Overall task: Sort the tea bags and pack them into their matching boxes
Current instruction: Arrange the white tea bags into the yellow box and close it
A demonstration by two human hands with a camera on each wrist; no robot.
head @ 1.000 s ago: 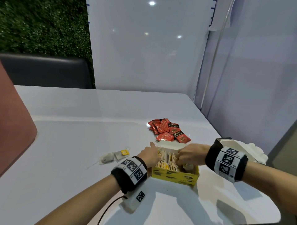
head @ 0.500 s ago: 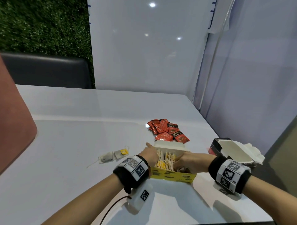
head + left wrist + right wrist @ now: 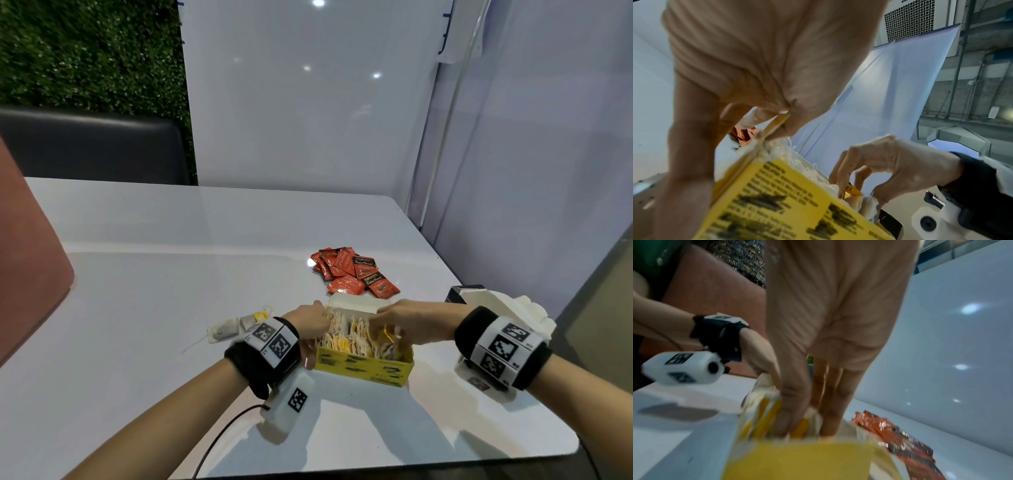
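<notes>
An open yellow box point(image 3: 364, 369) packed with white tea bags point(image 3: 346, 337) stands near the table's front edge. My left hand point(image 3: 310, 322) grips the box's left end, its thumb and fingers pinching the wall point(image 3: 774, 125). My right hand point(image 3: 385, 327) reaches into the right part of the box, where its thumb and fingers point(image 3: 789, 415) pinch a tea bag with a yellow tag point(image 3: 854, 190). Two loose tea bags point(image 3: 233, 329) lie on the table left of my left wrist. A pile of red sachets point(image 3: 354, 274) lies just beyond the box.
An open black and white box point(image 3: 476, 301) stands to the right, behind my right wrist. The white table point(image 3: 171, 274) ends close on the right, beside a pale wall panel. A reddish seat back point(image 3: 27, 274) rises at the left edge.
My right hand's fingers have shifted among the tea bags in the right part of the box. My left hand has stayed on the box's left end.
</notes>
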